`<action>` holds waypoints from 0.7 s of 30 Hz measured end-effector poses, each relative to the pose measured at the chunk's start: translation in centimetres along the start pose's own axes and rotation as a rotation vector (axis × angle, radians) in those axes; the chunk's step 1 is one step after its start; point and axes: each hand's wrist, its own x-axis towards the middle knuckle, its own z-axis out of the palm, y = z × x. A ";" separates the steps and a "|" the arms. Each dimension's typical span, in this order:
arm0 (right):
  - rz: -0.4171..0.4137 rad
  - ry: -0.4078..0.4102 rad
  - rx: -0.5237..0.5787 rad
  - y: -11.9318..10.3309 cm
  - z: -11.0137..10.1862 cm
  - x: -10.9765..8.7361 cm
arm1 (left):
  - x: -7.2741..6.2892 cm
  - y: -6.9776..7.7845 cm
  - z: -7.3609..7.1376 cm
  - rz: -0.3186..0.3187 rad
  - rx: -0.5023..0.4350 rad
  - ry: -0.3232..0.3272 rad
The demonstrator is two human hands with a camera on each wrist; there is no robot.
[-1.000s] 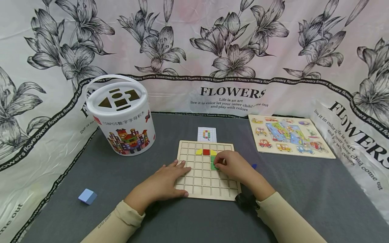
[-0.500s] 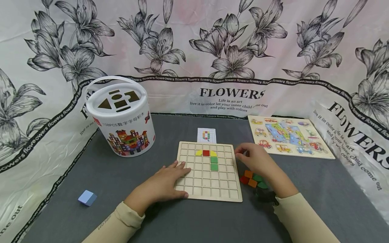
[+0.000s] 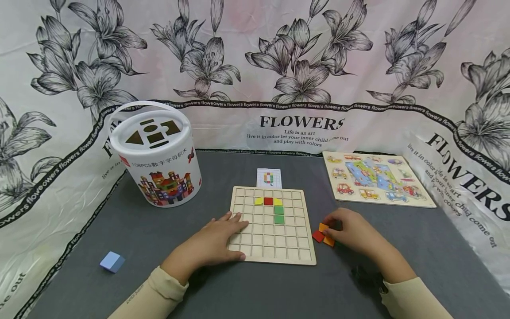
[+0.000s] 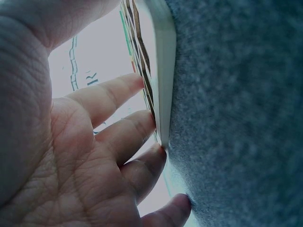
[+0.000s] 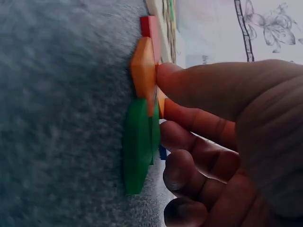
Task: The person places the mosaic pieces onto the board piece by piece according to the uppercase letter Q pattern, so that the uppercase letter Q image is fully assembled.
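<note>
One board point(image 3: 275, 253): left hand point(image 3: 211, 241) spread on it
Right hand point(image 3: 350, 228): bent, touching orange block point(image 3: 322, 227); can't tell if holding

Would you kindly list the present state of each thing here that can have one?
Grid board: flat, partly filled
Loose pieces: clustered beside the grid board
Left grip: resting on the grid board, fingers extended
Right grip: at the loose pieces, holding unclear
Bucket: upright, lid on
Pattern card: lying face up
Picture board: lying flat
Blue block: lying apart
</note>
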 end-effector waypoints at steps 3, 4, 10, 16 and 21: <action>0.006 0.001 0.002 -0.1 0.2 -0.1 | 0.0 -0.1 0.0 0.002 -0.003 0.000; 0.015 0.002 0.005 -0.2 0.2 -0.1 | 0.0 -0.1 0.0 0.003 -0.002 0.001; 0.068 0.014 -0.002 -0.5 0.6 0.0 | 0.0 -0.2 0.1 0.004 0.007 0.001; 0.072 0.022 0.040 -1.3 0.2 0.2 | 0.1 -0.4 0.2 0.003 0.010 -0.001; 0.058 0.068 0.072 -3.5 -0.5 2.1 | 0.2 -0.4 0.2 0.004 0.008 -0.003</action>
